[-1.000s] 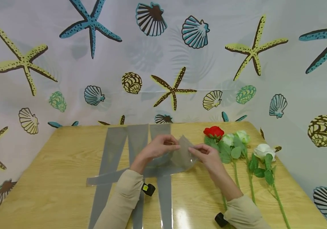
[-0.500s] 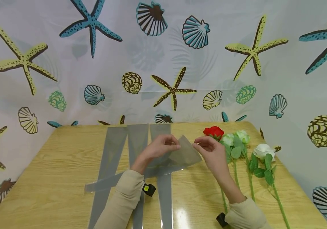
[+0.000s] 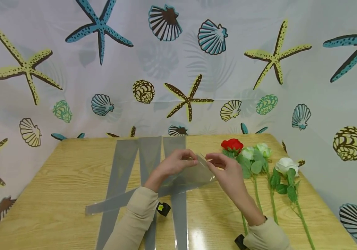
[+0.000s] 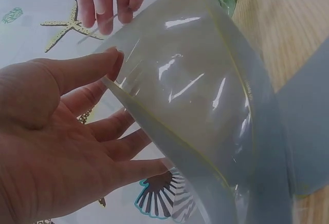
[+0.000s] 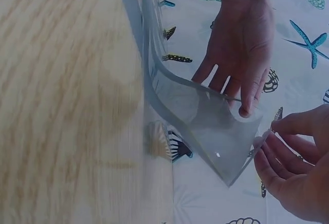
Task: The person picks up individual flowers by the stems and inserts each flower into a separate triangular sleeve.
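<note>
A tapered, see-through plastic flower sleeve [image 3: 198, 177] with a thin yellow line along its border is held up over the table, its wide end raised. My left hand [image 3: 178, 162] pinches one edge of that wide end between thumb and index finger. In the left wrist view, the other fingers of the left hand [image 4: 67, 126] spread behind the film. My right hand [image 3: 228, 170] pinches the end edge near the opposite side. In the right wrist view, thumb and fingertips of the right hand [image 5: 298, 157] meet on the film's rim, which bends slightly there.
Several more grey-looking sleeves [image 3: 123, 156] lie flat on the wooden table [image 3: 72, 166], under and beyond the raised one. To the right lie a red rose [image 3: 232, 144], pale green-white roses [image 3: 263, 150] and a white rose [image 3: 286, 166] on long stems. A patterned cloth [image 3: 119, 73] hangs behind.
My right hand's fingers came off the film, then returned to its end edge. The sleeve's narrow end has slid left and toward me. My left hand has kept its pinch.
</note>
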Demonstrator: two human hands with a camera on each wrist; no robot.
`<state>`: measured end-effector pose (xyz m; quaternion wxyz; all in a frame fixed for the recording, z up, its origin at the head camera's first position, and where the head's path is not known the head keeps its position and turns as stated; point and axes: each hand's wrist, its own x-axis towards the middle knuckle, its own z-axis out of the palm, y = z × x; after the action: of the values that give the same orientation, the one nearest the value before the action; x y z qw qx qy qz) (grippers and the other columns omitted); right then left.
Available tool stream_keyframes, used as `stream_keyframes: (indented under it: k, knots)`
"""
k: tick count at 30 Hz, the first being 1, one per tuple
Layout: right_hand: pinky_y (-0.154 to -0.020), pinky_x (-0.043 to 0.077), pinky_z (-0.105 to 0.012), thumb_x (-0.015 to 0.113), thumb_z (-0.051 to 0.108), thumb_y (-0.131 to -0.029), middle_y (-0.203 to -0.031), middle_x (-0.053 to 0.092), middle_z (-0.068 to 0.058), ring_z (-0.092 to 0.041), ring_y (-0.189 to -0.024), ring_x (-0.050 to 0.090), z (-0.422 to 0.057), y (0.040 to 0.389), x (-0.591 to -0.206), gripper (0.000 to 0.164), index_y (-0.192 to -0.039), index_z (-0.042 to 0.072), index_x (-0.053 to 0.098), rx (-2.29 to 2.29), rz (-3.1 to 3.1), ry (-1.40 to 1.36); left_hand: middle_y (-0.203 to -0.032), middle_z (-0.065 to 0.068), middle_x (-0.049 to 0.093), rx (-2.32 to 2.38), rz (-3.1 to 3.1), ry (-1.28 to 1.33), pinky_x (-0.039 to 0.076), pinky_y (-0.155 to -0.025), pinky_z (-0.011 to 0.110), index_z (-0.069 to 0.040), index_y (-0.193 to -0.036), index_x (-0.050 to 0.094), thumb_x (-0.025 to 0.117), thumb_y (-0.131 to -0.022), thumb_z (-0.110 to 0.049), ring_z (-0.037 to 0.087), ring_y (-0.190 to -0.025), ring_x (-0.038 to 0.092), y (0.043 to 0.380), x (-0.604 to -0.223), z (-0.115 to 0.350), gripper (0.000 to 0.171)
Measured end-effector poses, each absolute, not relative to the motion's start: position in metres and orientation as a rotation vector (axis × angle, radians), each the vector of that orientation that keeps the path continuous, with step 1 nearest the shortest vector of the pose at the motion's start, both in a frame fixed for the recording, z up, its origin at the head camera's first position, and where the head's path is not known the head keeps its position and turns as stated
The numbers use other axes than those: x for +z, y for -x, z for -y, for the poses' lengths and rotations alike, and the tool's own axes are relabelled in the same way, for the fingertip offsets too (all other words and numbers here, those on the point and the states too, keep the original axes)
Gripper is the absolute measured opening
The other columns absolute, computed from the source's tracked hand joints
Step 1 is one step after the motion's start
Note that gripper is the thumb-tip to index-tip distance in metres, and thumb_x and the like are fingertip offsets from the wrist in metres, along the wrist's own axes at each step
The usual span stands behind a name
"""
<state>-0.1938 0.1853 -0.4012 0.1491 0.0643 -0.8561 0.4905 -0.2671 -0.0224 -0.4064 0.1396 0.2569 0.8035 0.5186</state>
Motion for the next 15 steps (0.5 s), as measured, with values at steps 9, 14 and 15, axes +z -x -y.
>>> stream_keyframes:
  k: [9, 14, 15]
  knots:
    - [-0.087, 0.057, -0.018, 0.074, 0.009, -0.099, -0.115, 0.081, -0.009, -0.025, -0.100, 0.077, -0.1838, 0.1914, -0.4035, 0.022, -0.120, 0.010, 0.079, 1.370, 2.431, -0.230, -0.139, 0.015, 0.068, 1.498, -2.339, -0.735, 0.049, -0.113, 0.052, -0.002, -0.117, 0.073, 0.062, -0.108, -0.019, 0.036, -0.135, 0.063, 0.2673, -0.4067, 0.0223, 0.023]
    - [-0.087, 0.059, -0.021, 0.072, 0.011, -0.100, -0.115, 0.081, -0.007, -0.025, -0.100, 0.078, -0.1835, 0.1915, -0.4037, 0.021, -0.120, 0.011, 0.078, 1.315, 2.442, -0.242, -0.136, 0.015, 0.068, 1.496, -2.348, -0.743, 0.050, -0.112, 0.052, -0.002, -0.117, 0.073, 0.061, -0.108, -0.019, 0.036, -0.135, 0.063, 0.2679, -0.4062, 0.0221, 0.023]
    - [-0.087, 0.060, -0.024, 0.071, 0.011, -0.101, -0.116, 0.081, -0.007, -0.025, -0.100, 0.078, -0.1837, 0.1917, -0.4036, 0.021, -0.120, 0.011, 0.078, 1.307, 2.443, -0.241, -0.136, 0.015, 0.068, 1.495, -2.352, -0.746, 0.051, -0.111, 0.051, -0.002, -0.116, 0.073, 0.061, -0.108, -0.019, 0.036, -0.135, 0.063, 0.2682, -0.4060, 0.0221, 0.022]
